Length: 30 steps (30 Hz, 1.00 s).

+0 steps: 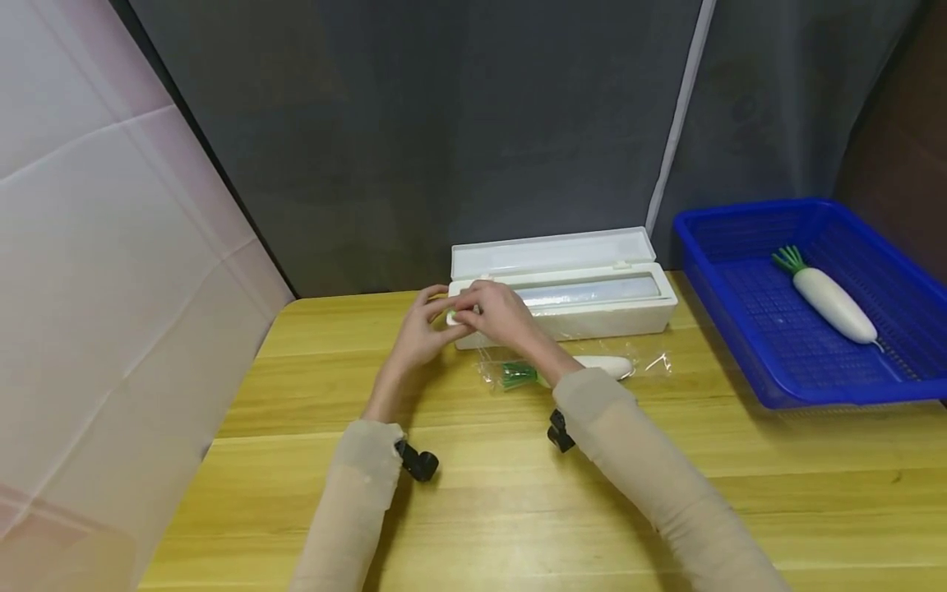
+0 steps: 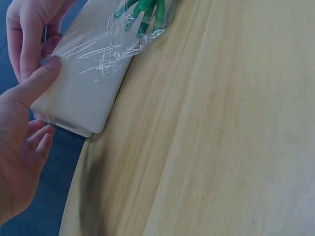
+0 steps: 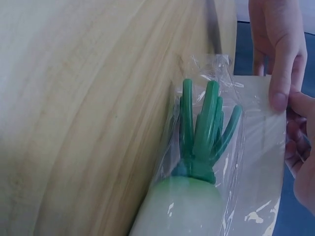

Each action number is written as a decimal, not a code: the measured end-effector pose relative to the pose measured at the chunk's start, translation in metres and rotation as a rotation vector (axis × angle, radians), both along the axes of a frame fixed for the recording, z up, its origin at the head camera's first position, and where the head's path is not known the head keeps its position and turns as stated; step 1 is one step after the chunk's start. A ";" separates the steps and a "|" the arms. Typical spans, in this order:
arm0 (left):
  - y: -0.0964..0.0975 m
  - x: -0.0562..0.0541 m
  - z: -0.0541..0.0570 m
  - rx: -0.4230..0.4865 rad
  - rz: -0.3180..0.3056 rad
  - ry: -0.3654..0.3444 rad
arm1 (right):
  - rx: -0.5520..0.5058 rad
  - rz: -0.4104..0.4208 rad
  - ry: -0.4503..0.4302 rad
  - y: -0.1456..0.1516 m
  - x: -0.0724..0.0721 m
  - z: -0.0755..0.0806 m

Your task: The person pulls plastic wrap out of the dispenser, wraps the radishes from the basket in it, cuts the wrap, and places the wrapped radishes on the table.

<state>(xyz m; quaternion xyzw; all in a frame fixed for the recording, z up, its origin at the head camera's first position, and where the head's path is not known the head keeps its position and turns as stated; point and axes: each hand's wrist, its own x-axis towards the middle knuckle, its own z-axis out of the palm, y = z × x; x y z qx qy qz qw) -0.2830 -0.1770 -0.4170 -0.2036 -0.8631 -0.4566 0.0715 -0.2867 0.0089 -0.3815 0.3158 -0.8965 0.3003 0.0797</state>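
A white cling film dispenser box (image 1: 577,322) stands at the table's back edge, its lid (image 1: 551,253) raised and a film roll (image 1: 592,291) inside. My left hand (image 1: 420,330) holds the box's left end, thumb on the front face, fingers round the end. My right hand (image 1: 497,314) crosses to the same end; its curled fingers pinch something small at the box's upper edge, and I cannot tell what it is. Clear film (image 3: 234,147) runs down the box's front over a white radish (image 1: 607,366) with green stalks (image 3: 202,130), lying before the box under my right forearm.
A blue plastic basket (image 1: 784,393) stands at the right, with another white radish (image 1: 836,306) inside. Behind the table hangs a dark grey curtain (image 1: 414,148). A pale sheet (image 1: 126,288) hangs at the left. The wooden table (image 1: 488,518) extends towards me.
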 end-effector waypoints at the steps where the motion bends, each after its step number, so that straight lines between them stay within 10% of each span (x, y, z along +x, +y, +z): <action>1: 0.000 0.000 0.000 -0.008 0.002 -0.002 | -0.003 0.005 0.009 0.001 0.000 -0.001; 30: 0.000 0.000 0.008 -0.142 0.002 -0.020 | 0.046 0.115 0.091 0.017 -0.006 0.003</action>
